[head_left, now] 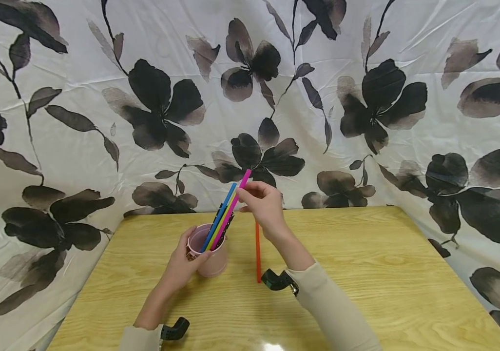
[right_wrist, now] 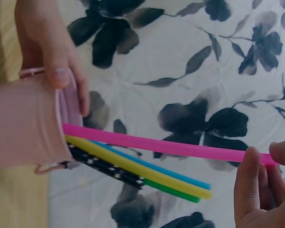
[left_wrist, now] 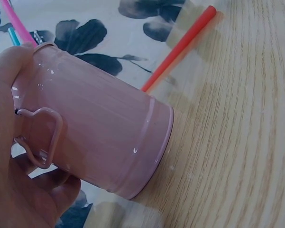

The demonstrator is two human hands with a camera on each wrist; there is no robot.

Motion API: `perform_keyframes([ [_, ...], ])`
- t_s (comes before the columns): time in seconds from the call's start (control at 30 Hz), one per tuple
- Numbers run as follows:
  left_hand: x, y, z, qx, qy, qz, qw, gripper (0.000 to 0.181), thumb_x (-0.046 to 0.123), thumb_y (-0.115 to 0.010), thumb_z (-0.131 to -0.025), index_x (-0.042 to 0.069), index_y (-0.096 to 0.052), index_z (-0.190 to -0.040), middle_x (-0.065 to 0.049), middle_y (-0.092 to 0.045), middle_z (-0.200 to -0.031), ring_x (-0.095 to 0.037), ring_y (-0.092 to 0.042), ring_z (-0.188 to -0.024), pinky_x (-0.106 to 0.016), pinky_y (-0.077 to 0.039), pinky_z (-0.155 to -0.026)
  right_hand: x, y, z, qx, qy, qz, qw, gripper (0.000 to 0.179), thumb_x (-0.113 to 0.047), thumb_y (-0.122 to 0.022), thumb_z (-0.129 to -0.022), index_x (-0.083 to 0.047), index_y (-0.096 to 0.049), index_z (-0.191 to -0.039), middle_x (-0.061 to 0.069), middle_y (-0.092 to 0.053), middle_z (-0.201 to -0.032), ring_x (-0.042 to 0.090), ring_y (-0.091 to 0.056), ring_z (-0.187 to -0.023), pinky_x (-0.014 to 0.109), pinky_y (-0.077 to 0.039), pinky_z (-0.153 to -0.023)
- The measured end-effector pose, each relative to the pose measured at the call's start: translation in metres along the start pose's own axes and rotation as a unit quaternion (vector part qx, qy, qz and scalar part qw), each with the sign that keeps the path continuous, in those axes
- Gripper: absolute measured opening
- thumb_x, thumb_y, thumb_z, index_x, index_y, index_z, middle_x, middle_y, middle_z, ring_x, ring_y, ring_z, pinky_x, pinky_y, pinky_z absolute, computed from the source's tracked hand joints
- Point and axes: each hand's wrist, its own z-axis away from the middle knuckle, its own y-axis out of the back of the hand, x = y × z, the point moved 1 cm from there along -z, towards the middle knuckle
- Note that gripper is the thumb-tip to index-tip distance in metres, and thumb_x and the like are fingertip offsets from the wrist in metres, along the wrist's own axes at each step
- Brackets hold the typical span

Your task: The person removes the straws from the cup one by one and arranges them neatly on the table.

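Note:
My left hand [head_left: 182, 268] grips a pink metal bucket [head_left: 212, 263] at its rim and side, tilting it over the table. A small wire handle [left_wrist: 57, 137] shows on the bucket's side. My right hand [head_left: 267, 204] pinches the upper end of a magenta straw [right_wrist: 180, 148], whose lower end is inside the bucket. Beside it, a yellow straw [right_wrist: 156, 173], a blue straw [right_wrist: 166, 169], a green straw [right_wrist: 173, 190] and a black star-patterned piece [right_wrist: 104, 164] lean out of the bucket. Their lower ends are hidden inside.
An orange-red straw [head_left: 258, 258] lies on the wood-grain table [head_left: 364, 273], to the right of the bucket and partly behind my right hand. White cloth [head_left: 316, 161] with dark flowers hangs behind the table and along its sides. Small dark cameras [head_left: 175, 329] sit at both wrists.

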Motion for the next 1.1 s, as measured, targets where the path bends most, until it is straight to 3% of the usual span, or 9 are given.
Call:
perform_keyframes([
  [0.2,0.0,0.001,0.0,0.0,-0.002,-0.004,1.0,0.081,0.021,-0.069,-0.092,0.002,-0.017,-0.152,-0.026,-0.035,-0.145,-0.042,-0.041,-0.129,-0.052,-0.039,-0.099,-0.024,0.002,0.004,-0.017,0.045,-0.002,0.9988,0.02,-0.01,-0.07,-0.09,0.005,-0.067,-0.104,0.015,-0.067,-0.094,0.037,-0.064,-0.088,0.04,-0.057,-0.067],
  [0.4,-0.003,0.001,-0.001,0.0,-0.004,-0.003,1.0,0.081,0.02,-0.069,-0.092,0.002,-0.016,-0.152,-0.026,-0.035,-0.145,-0.042,-0.041,-0.129,-0.054,-0.039,-0.1,-0.044,0.007,0.008,-0.023,0.071,0.015,0.9971,0.022,-0.012,-0.07,-0.09,0.003,-0.067,-0.106,0.016,-0.067,-0.094,0.027,-0.068,-0.084,0.042,-0.057,-0.066],
  [0.63,-0.037,-0.001,-0.007,0.013,-0.005,-0.001,0.9999,0.084,0.028,-0.07,-0.091,0.012,-0.017,-0.154,-0.019,-0.037,-0.145,-0.036,-0.043,-0.128,-0.052,-0.039,-0.099,-0.056,0.014,0.009,0.0,0.11,0.007,0.9939,0.024,-0.013,-0.069,-0.092,0.005,-0.063,-0.106,0.018,-0.068,-0.094,0.027,-0.067,-0.077,0.041,-0.057,-0.065],
  [0.73,-0.043,0.0,-0.007,0.022,-0.008,-0.013,0.9996,0.084,0.032,-0.07,-0.09,0.014,-0.018,-0.154,-0.016,-0.038,-0.144,-0.033,-0.044,-0.127,-0.051,-0.04,-0.098,-0.058,0.015,0.007,0.01,0.129,0.0,0.9916,0.023,-0.012,-0.067,-0.092,0.005,-0.062,-0.107,0.023,-0.067,-0.097,0.03,-0.068,-0.077,0.04,-0.057,-0.065],
  [0.77,-0.043,0.0,-0.007,0.024,-0.01,-0.013,0.9996,0.084,0.032,-0.07,-0.09,0.014,-0.018,-0.154,-0.016,-0.039,-0.144,-0.033,-0.044,-0.127,-0.051,-0.041,-0.098,-0.058,0.016,0.006,0.014,0.135,0.0,0.9907,0.022,-0.011,-0.067,-0.092,0.004,-0.062,-0.106,0.023,-0.067,-0.096,0.035,-0.068,-0.077,0.04,-0.057,-0.065],
  [0.9,-0.04,-0.001,-0.008,0.018,-0.012,-0.009,0.9997,0.084,0.032,-0.07,-0.091,0.015,-0.017,-0.154,-0.017,-0.038,-0.145,-0.033,-0.043,-0.128,-0.049,-0.041,-0.097,-0.057,0.021,0.0,0.035,0.15,0.001,0.9881,0.019,-0.009,-0.067,-0.092,0.003,-0.061,-0.106,0.024,-0.067,-0.092,0.03,-0.069,-0.069,0.044,-0.056,-0.063],
  [1.1,-0.009,-0.001,-0.002,0.001,0.002,-0.003,1.0,0.082,0.023,-0.069,-0.092,0.005,-0.017,-0.153,-0.024,-0.036,-0.145,-0.039,-0.042,-0.129,-0.049,-0.041,-0.098,-0.043,0.032,-0.01,0.058,0.144,0.005,0.9878,0.02,-0.006,-0.067,-0.091,0.004,-0.06,-0.108,0.018,-0.067,-0.085,0.02,-0.066,-0.059,0.04,-0.057,-0.06],
])
